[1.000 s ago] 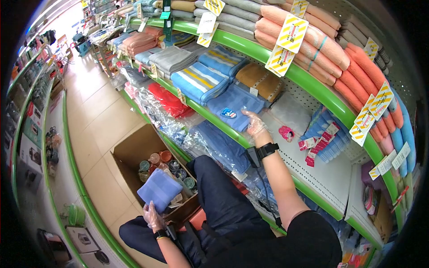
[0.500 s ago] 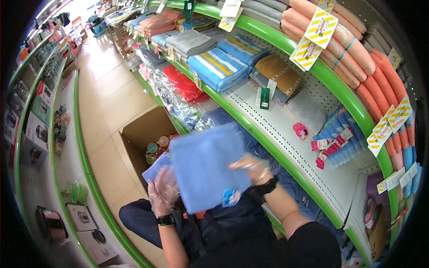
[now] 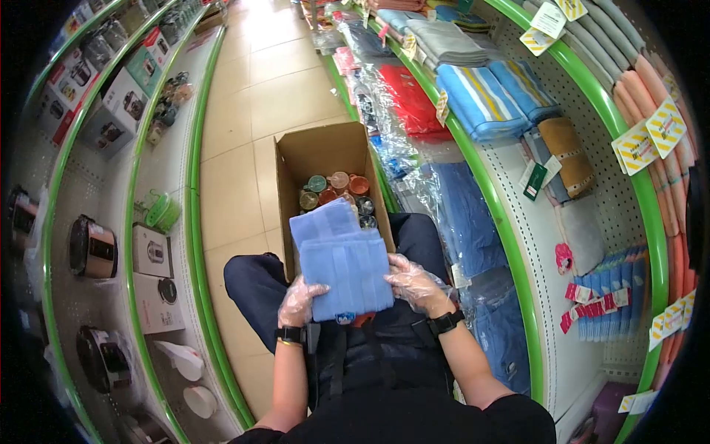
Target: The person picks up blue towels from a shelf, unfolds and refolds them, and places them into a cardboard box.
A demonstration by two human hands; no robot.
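Note:
A folded blue towel (image 3: 347, 277) is held flat over my lap, with a small sticker or tag at its near edge. My left hand (image 3: 299, 300), in a clear plastic glove, grips its left side with the thumb on top. At the right edge, my right hand (image 3: 416, 283), gloved too, pinches the towel. A second folded blue towel (image 3: 325, 220) lies partly beneath the first and sticks out beyond its far edge. Behind both stands an open cardboard box (image 3: 319, 152), holding several glass jars or cups (image 3: 339, 180) with coloured tops. The towels hide the box's near part.
To the right, a green-edged shelf (image 3: 510, 229) carries striped blue towels (image 3: 481, 100), a brown towel (image 3: 566, 152) and tagged blue items (image 3: 614, 288). Bagged clothes (image 3: 462, 214) lie below it. On the left, shelving holds cookers (image 3: 94, 248) and boxes. A tiled aisle (image 3: 233, 177) runs between.
The blue towel has come down from a raised, tilted position to lie flatter over my lap, and my right hand has moved to its edge. My view has turned right.

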